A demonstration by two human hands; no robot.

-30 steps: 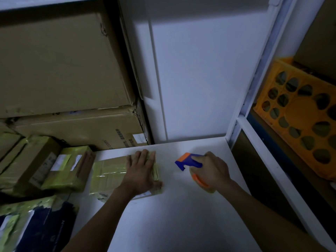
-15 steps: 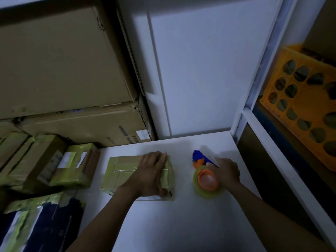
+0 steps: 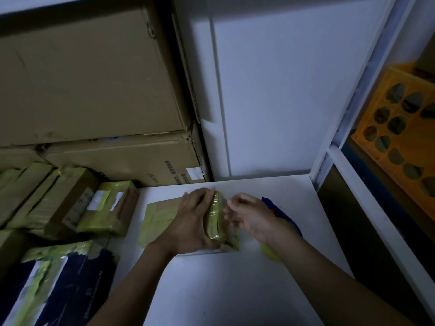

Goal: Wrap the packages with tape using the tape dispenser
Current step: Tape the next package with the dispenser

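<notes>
Package (image 3: pixel 160 220): flat, wrapped in yellowish tape, lying on the white table (image 3: pixel 235 290). Long axis runs left to right across the table. Its right end face points at the right hand (image 3: pixel 254 220).

Left hand (image 3: pixel 193 222): laid palm down on the right half of the package top. Fingers are together and nearly straight, with the tips reaching the far edge; the thumb sits at the near right corner. It presses the package down; no clear wrap-around grip.

Right hand: just right of the package's end face. Its fingers (image 3: pixel 231 203) are loosely curled and motion-blurred, with the tips at or touching the end face. Cannot tell whether they pinch tape or anything else.

Tape dispenser (image 3: pixel 287 217): on the table directly beyond and under the right hand, largely hidden by it. The blue body shows past the knuckles, and the yellow tape roll (image 3: pixel 270 252) shows near the wrist. No finger visibly grips it.

Surroundings:
- Beyond the left hand: stacked cardboard cartons (image 3: pixel 94 78).
- Left of the left hand: a cluster of other taped parcels (image 3: pixel 108 208).
- Well right of the right hand, past the white frame: an orange crate (image 3: pixel 400 128).
</notes>
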